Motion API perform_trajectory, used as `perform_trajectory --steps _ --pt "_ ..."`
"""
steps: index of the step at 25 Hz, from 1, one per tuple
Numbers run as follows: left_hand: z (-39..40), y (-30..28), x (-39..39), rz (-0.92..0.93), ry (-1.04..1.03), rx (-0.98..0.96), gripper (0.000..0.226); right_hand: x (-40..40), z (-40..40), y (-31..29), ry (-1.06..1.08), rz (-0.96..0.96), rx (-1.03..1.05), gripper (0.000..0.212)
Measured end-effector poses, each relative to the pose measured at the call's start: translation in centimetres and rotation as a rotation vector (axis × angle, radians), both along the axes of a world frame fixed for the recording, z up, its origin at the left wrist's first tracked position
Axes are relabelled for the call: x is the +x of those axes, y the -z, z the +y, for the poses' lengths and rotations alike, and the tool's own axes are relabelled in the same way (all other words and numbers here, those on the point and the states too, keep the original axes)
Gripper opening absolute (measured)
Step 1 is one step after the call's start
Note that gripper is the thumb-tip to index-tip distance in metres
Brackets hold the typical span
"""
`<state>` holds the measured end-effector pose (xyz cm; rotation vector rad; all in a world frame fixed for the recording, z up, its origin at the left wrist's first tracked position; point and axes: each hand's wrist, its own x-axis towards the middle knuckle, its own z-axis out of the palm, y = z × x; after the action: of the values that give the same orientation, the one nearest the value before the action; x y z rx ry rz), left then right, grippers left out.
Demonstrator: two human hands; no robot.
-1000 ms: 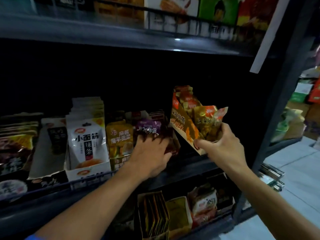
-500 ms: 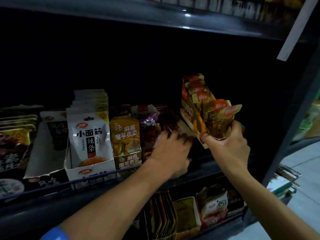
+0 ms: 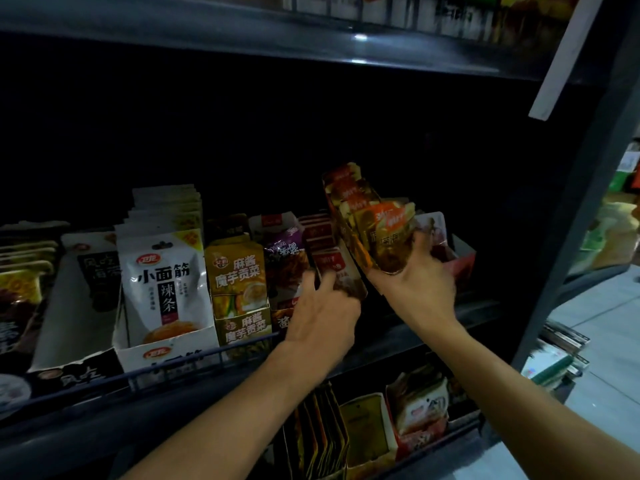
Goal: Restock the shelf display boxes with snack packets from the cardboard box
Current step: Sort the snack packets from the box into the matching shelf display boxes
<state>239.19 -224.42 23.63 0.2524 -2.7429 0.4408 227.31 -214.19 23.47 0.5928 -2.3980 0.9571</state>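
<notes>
I see the right hand [image 3: 414, 282] gripping a tilted display box [image 3: 346, 216] of orange-topped snack packets [image 3: 391, 233], fingers curled round its front end and the foremost packets. Compared with half a second ago, the box sits lower and closer to the shelf [image 3: 433, 320], its raised back end leaning up and to the left. Behind it a red display box [image 3: 462, 259] holding a pale packet now shows, which the hand and box hid before.

The left hand [image 3: 323, 310] has shifted right and now holds the front of a dark red-brown display box [image 3: 332, 268], thumb on its left side, fingers round its right edge; earlier it was lower against the purple packets [image 3: 284, 254]. The two hands are close but apart, the two boxes almost touching.

The white noodle-strip packets [image 3: 161, 282] and yellow konjac box [image 3: 240, 296] on the left stand where they were. I cannot see the cardboard supply box.
</notes>
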Motion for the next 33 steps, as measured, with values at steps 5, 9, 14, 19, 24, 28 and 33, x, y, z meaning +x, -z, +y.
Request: perform_trajectory --steps 5,9,14,19,24,28,33 --pt "-0.4 0.0 -0.8 0.003 0.038 0.123 0.027 -1.8 -0.9 0.9 -0.026 -0.217 0.349 0.083" --pt "-0.6 0.6 -0.5 0.059 0.088 0.231 0.034 -1.8 2.7 0.9 -0.009 0.104 0.215 0.036" --pt "-0.9 1.2 -0.8 0.074 0.108 0.292 0.037 -4.7 3.6 1.1 0.048 -0.038 0.361 0.033" --pt "-1.3 0.7 -0.8 0.052 0.119 0.265 0.032 -4.9 4.8 -1.2 -0.117 -0.005 0.343 0.027" --pt "-2.2 1.3 -1.2 0.040 0.152 0.306 0.030 -8.1 2.8 -2.6 -0.020 -0.260 0.083 0.054" --pt "-2.7 1.0 -1.4 -0.003 0.198 0.214 0.034 -8.8 2.4 -3.7 -0.222 -0.462 0.093 0.069" --pt "-1.9 -0.4 1.6 0.065 0.242 -0.038 0.050 -5.3 3.1 -3.5 -0.043 0.018 0.002 0.042"
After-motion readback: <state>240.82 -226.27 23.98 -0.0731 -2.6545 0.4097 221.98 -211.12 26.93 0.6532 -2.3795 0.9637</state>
